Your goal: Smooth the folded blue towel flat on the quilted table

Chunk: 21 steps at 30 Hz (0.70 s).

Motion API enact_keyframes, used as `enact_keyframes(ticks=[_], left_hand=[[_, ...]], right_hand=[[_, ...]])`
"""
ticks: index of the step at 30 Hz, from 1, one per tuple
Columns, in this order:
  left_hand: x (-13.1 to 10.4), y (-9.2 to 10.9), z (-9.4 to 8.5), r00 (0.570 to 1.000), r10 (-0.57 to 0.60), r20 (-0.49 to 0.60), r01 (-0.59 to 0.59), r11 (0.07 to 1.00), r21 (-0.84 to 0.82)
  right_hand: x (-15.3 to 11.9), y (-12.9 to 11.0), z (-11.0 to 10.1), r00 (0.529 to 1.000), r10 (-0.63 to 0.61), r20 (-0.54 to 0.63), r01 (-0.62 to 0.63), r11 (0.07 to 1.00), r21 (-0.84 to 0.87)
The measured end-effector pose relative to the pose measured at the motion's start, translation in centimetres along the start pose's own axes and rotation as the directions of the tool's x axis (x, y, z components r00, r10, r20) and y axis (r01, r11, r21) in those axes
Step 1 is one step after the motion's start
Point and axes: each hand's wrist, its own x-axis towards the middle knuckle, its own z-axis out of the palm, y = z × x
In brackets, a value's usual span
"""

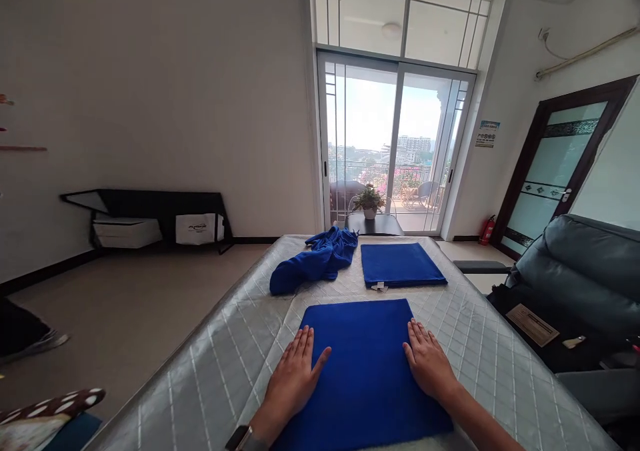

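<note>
A flat blue cloth square (365, 378) lies in front of me on the silver quilted table cover (225, 351). My left hand (297, 368) rests flat along its left edge, fingers stretched forward and thumb out over the cloth. On the opposite edge lies my right hand (427, 358), also flat, its fingers pointing away from me. Neither hand grips anything. Beyond, at the right, is a second flat blue cloth square (403, 264) with a small white tag at its near edge. To its left sits a crumpled heap of blue cloth (320, 261).
A potted plant (369, 201) stands on a dark surface past the table's far end. A black leather armchair (585, 271) is close on the right. Along the left wall a black rack (165, 204) holds white boxes. Patterned fabric (65, 404) shows at lower left.
</note>
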Motion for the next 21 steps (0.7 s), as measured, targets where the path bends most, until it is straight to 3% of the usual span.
enact_keyframes(ticks=[8, 15, 18, 21], left_hand=[[-0.1, 1.0, -1.8, 0.989, -0.045, 0.141, 0.042, 0.999, 0.025], [0.0, 1.2, -2.4, 0.994, -0.075, 0.082, 0.072, 0.996, 0.042], [-0.4, 4.3, -3.2, 0.997, -0.011, 0.077, 0.009, 0.999, 0.034], [-0.9, 10.0, -3.6, 0.968, 0.203, 0.146, -0.201, 0.979, -0.033]], right_hand=[[-2.2, 0.0, 0.1, 0.999, 0.006, 0.033, -0.009, 0.997, 0.072], [-2.1, -0.2, -0.6, 0.999, 0.019, 0.041, -0.022, 0.996, 0.083], [-2.1, -0.3, -0.7, 0.998, 0.027, 0.065, -0.031, 0.997, 0.068], [-2.0, -0.3, -0.8, 0.997, 0.025, 0.069, -0.030, 0.997, 0.072]])
